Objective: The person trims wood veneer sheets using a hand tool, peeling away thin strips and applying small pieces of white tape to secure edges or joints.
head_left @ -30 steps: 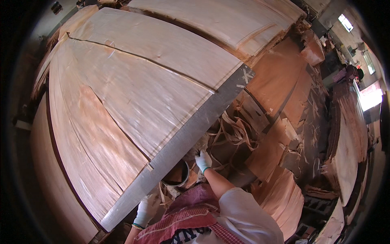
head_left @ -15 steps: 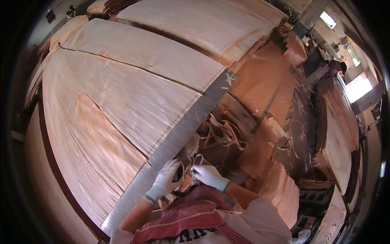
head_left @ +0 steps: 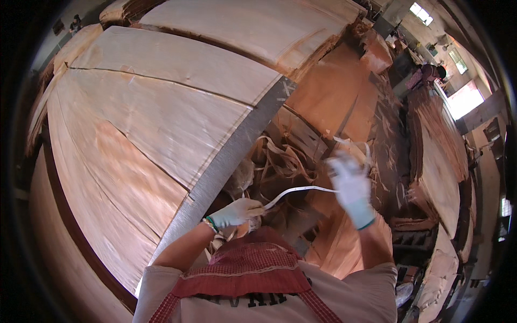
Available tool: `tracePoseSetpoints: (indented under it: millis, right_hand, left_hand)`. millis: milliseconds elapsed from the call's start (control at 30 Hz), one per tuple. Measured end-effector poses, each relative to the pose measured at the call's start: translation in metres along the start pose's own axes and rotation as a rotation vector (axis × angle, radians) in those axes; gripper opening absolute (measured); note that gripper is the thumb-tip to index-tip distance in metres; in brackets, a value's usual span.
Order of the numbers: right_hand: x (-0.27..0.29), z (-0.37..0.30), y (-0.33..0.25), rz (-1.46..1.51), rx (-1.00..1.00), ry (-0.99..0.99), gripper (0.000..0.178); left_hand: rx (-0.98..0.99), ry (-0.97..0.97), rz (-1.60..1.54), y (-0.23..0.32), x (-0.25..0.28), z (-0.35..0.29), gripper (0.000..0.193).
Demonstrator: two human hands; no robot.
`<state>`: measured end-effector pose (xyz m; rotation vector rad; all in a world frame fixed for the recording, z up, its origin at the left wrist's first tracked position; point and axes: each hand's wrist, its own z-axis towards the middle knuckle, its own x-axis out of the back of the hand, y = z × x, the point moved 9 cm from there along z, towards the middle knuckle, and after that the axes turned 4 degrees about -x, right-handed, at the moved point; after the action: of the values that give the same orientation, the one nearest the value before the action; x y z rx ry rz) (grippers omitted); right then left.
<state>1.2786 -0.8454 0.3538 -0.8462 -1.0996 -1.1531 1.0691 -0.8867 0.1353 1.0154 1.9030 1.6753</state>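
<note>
My left hand point(head_left: 236, 212), in a white glove with a pale blue-green cuff, is closed on one end of a narrow white tape point(head_left: 298, 189) just past the apron. From there the tape runs in a slack curve to my right hand point(head_left: 349, 182), raised to the right over brown sheets. That gloved hand is smeared by motion, but the tape reaches its palm and loops out again above the fingers. Beside my left arm lies a large pale wood veneer sheet point(head_left: 177, 124), with two long dark splits. A grey metal edge strip point(head_left: 231, 148) borders it.
Crumpled veneer scraps point(head_left: 283, 161) fill the gap beyond my hands. Brown sheets point(head_left: 331, 89) lie farther off. More veneer is stacked at the right point(head_left: 439, 172) and at the back point(head_left: 253, 29). Another person point(head_left: 425, 78) stands at the far right.
My hands, close together before, are now wide apart. The right has swung up and to the right, drawing the white tape out between them. The view has shifted slightly.
</note>
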Motion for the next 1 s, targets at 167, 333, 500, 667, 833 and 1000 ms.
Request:
tracePoseSetpoints:
  millis: [167,333,500,667,833,1000]
  right_hand:
    - [-0.093,-0.054,-0.117,0.476,0.284,-0.456,0.026]
    - [-0.117,-0.065,-0.141,0.614,0.334,-0.558,0.021]
    - [-0.115,-0.035,-0.121,0.759,0.121,-0.493,0.018]
    - [-0.102,-0.029,-0.144,0.912,0.154,-0.482,0.014]
    - [-0.114,-0.035,-0.179,0.998,0.230,-0.456,0.012]
    - [-0.203,-0.073,-0.135,0.569,0.084,-0.894,0.028]
  left_hand:
    - [-0.003,-0.042,-0.024,0.064,-0.003,-0.015,0.023]
    - [-0.113,0.040,0.262,0.048,0.003,-0.050,0.021]
    - [-0.155,0.371,-0.312,0.053,0.029,-0.072,0.029]
    - [-0.205,0.502,-0.718,0.062,0.029,-0.074,0.037]
    - [-0.153,0.736,-0.322,0.039,0.041,-0.096,0.005]
    - [0.386,0.920,-0.605,-0.100,0.009,-0.127,0.011]
